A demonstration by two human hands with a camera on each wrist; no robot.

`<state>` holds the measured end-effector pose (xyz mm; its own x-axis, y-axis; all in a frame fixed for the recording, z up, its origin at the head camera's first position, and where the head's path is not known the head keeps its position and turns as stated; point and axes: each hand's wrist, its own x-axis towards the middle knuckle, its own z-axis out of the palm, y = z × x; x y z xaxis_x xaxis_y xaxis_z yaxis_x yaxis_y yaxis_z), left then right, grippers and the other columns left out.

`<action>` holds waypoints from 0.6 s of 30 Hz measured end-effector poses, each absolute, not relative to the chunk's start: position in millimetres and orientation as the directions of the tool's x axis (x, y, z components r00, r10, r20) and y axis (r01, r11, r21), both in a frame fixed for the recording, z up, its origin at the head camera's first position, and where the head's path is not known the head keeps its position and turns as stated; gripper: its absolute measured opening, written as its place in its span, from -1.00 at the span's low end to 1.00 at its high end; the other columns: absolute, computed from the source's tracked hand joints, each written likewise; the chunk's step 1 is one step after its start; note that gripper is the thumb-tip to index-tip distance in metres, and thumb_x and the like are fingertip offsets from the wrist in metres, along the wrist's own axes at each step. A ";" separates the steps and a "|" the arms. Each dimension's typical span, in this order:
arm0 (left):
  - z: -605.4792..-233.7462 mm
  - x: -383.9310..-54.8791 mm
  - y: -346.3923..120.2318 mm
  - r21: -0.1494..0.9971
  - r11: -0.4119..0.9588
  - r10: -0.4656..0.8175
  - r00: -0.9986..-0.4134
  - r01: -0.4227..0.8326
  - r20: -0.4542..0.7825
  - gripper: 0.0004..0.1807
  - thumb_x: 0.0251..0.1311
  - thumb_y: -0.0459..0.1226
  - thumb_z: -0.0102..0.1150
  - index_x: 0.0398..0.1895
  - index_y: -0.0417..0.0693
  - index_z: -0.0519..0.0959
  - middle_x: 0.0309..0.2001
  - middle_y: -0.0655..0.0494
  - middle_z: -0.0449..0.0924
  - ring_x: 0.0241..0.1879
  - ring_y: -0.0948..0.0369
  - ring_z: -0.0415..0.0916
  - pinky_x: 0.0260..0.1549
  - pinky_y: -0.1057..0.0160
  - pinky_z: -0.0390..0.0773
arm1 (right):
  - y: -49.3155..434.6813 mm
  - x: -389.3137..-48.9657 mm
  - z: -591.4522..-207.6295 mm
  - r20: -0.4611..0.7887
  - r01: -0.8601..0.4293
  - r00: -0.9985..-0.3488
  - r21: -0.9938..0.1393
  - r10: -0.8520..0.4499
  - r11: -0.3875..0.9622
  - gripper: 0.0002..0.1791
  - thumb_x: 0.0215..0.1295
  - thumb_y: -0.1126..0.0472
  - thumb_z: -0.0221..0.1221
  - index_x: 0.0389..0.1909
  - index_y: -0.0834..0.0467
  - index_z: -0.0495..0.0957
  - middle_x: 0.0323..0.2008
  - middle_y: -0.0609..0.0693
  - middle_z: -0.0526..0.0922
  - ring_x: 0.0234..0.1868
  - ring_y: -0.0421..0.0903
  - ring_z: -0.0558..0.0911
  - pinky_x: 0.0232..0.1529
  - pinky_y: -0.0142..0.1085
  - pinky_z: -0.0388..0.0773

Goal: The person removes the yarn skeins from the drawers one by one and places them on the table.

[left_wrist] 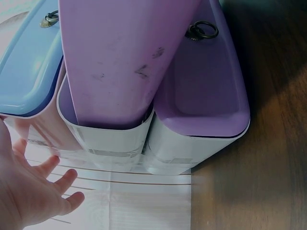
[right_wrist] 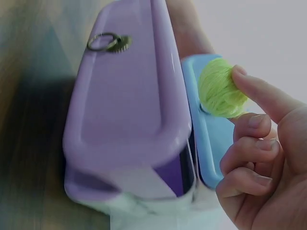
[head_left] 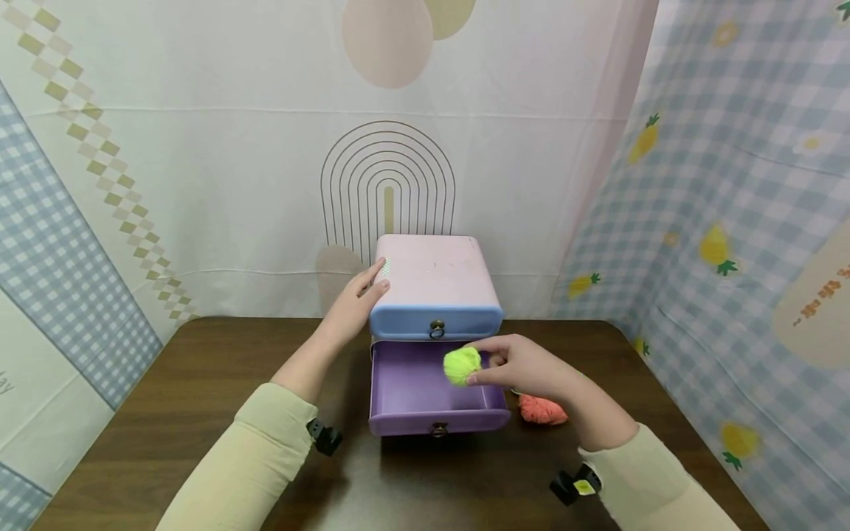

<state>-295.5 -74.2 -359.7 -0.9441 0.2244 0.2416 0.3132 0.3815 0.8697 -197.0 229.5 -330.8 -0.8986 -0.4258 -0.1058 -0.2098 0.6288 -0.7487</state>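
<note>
My right hand (head_left: 531, 366) pinches a small neon-yellow ball of yarn (head_left: 461, 366) between thumb and fingertips, above the pulled-out purple drawer (head_left: 412, 387). In the right wrist view the yarn ball (right_wrist: 219, 91) overlaps the blue drawer front, and the other fingers are curled in towards the palm. My left hand (head_left: 352, 310) lies against the upper left edge of the pink-topped drawer cabinet (head_left: 434, 269), fingers extended. The blue top drawer (head_left: 405, 322) is closed. Below the pulled-out drawer, a second purple drawer (left_wrist: 206, 86) is closed in the left wrist view.
A coral-coloured ball of yarn (head_left: 542, 410) lies on the dark wooden table (head_left: 219, 398), right of the cabinet and partly behind my right forearm. A patterned cloth (head_left: 265, 184) hangs right behind the cabinet. Ring pulls (head_left: 437, 329) stick out from the drawer fronts.
</note>
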 end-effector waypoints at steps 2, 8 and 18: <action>-360.1 -296.1 -74.4 0.870 0.380 0.223 -0.944 0.314 0.243 -0.35 0.42 0.18 -0.11 0.54 0.37 0.15 0.55 0.05 0.03 0.51 0.05 -0.04 0.43 -0.10 0.00 | 239.4 -195.5 -330.4 -0.095 -0.207 -0.904 -0.757 -0.417 0.620 -0.43 0.10 -0.05 0.44 0.14 0.06 0.62 -0.68 -0.14 0.29 -0.66 -0.22 0.22 -0.62 -0.39 0.23; -360.0 -296.6 -74.4 0.872 0.375 0.223 -0.944 0.315 0.245 -0.35 0.42 0.18 -0.10 0.54 0.39 0.15 0.54 0.04 0.03 0.50 0.03 -0.03 0.42 -0.11 0.01 | 270.8 -190.4 -334.6 -0.097 -0.153 -0.932 -0.769 -0.349 0.621 -0.39 0.13 -0.05 0.43 0.19 0.08 0.59 -0.68 -0.13 0.23 -0.67 -0.22 0.18 -0.65 -0.37 0.19; -361.9 -298.4 -74.2 0.873 0.374 0.225 -0.944 0.314 0.244 -0.35 0.41 0.19 -0.10 0.54 0.41 0.15 0.55 0.05 0.03 0.51 0.05 -0.04 0.42 -0.11 0.00 | 327.6 -184.9 -360.4 -0.140 -0.059 -0.956 -0.771 -0.259 0.635 -0.27 0.21 -0.01 0.37 0.32 0.28 0.43 -0.70 -0.10 0.29 -0.69 -0.22 0.24 -0.68 -0.34 0.25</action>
